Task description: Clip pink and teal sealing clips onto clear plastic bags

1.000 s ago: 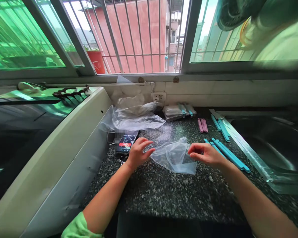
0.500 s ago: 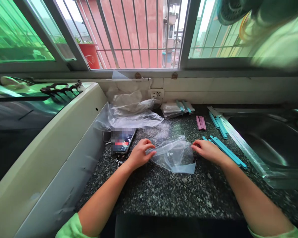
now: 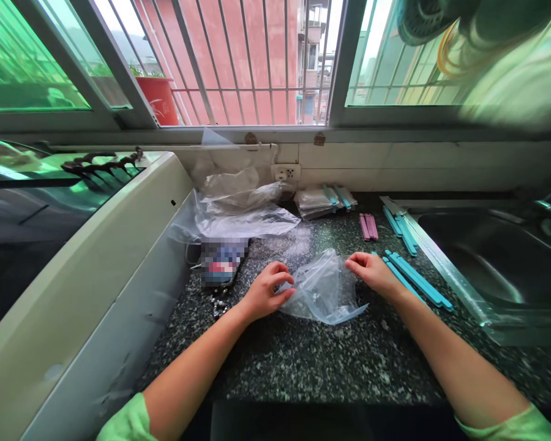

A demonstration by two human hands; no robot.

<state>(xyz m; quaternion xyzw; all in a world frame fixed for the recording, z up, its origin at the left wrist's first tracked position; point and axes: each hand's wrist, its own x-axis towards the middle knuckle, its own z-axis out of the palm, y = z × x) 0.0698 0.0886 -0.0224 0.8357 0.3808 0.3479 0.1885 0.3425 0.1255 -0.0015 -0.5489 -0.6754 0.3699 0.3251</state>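
A clear plastic bag (image 3: 326, 288) lies crumpled on the speckled dark countertop (image 3: 312, 367) between my hands. At its left edge is my left hand (image 3: 269, 291), thumb and fingers curved and apart, touching or very close to the film. My right hand (image 3: 371, 272) pinches the bag's upper right edge between thumb and forefinger. Just beyond my right wrist lie several long turquoise plastic strips (image 3: 417, 278), like bag-sealing clips, partly hidden by the hand. Farther back are short pink strips (image 3: 368, 226) and more turquoise strips (image 3: 401, 229).
Loose clear bags (image 3: 252, 211) lie at the back left, and a stack of bags (image 3: 316, 202) stands by the wall socket (image 3: 287, 173). A phone (image 3: 223, 263) rests left of my hand. The sink (image 3: 487, 263) borders the right, a white-sided stove (image 3: 119, 245) the left.
The bag has shifted shape, its lower right corner now folded flatter. My left hand's thumb and fingers have parted more and moved slightly right; the right hand has moved slightly up and left.
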